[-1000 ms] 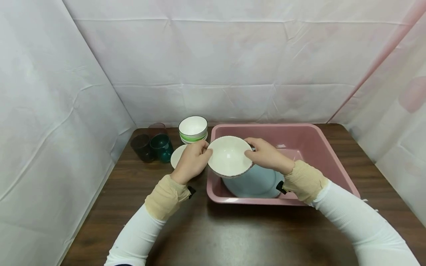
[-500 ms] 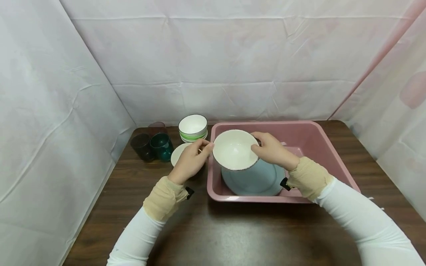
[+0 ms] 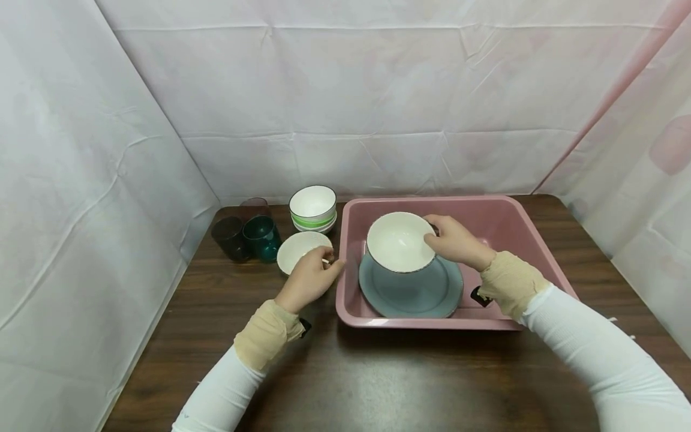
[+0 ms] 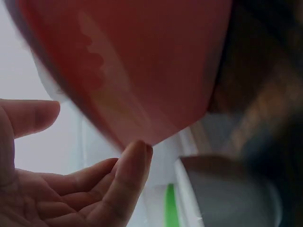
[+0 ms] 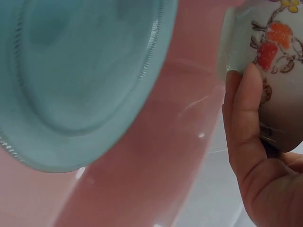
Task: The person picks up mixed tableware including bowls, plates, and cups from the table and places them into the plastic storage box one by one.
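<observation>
My right hand (image 3: 453, 241) grips a white bowl (image 3: 400, 243) by its right rim, holding it over the pink basin. Painted fruit decorates the bowl's outside in the right wrist view. Under the bowl, a blue-grey plate (image 3: 412, 297) lies in the pink basin (image 3: 426, 324). My left hand (image 3: 310, 279) holds nothing and hovers beside the basin's left wall, fingers loosely bent and thumb apart in the left wrist view. A white bowl (image 3: 299, 243) stands just beyond the left hand, which hides part of its right front.
Behind the left hand is a stack of bowls (image 3: 313, 207), one with a green band. To its left stand a teal glass (image 3: 261, 240), a dark glass (image 3: 229, 240) and a purplish glass (image 3: 254, 207). All rest on a dark wooden table (image 3: 378, 378); white sheets hang around it.
The left hand has let go of the white bowl and drawn slightly down and away. The right hand has carried the bowl rightward, further over the basin, uncovering more of the plate.
</observation>
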The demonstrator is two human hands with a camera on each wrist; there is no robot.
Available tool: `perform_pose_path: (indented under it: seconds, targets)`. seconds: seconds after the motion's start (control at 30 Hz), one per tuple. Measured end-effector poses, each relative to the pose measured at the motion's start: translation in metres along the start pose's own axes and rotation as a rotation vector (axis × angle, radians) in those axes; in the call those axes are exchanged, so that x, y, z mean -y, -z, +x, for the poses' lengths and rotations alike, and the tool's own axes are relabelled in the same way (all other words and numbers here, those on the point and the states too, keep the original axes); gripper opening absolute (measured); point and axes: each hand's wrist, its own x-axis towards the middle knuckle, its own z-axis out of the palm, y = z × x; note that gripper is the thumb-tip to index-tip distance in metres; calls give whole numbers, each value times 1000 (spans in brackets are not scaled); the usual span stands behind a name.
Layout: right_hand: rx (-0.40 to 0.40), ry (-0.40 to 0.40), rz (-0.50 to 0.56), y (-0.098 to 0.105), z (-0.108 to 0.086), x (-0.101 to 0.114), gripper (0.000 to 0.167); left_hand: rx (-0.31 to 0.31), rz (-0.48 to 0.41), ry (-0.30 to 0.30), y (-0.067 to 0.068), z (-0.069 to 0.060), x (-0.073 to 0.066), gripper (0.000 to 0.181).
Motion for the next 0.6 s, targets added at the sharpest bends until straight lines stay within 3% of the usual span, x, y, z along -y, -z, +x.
perform_pose_path:
  seconds: [0.3,0.6]
  targets:
    - [57,-61,-56,-8,6,-18,42,82,-78,41,-18,-7,1,41]
    - [172,-69,-33,-19,10,-26,43,56,-140,65,-30,-7,1,34]
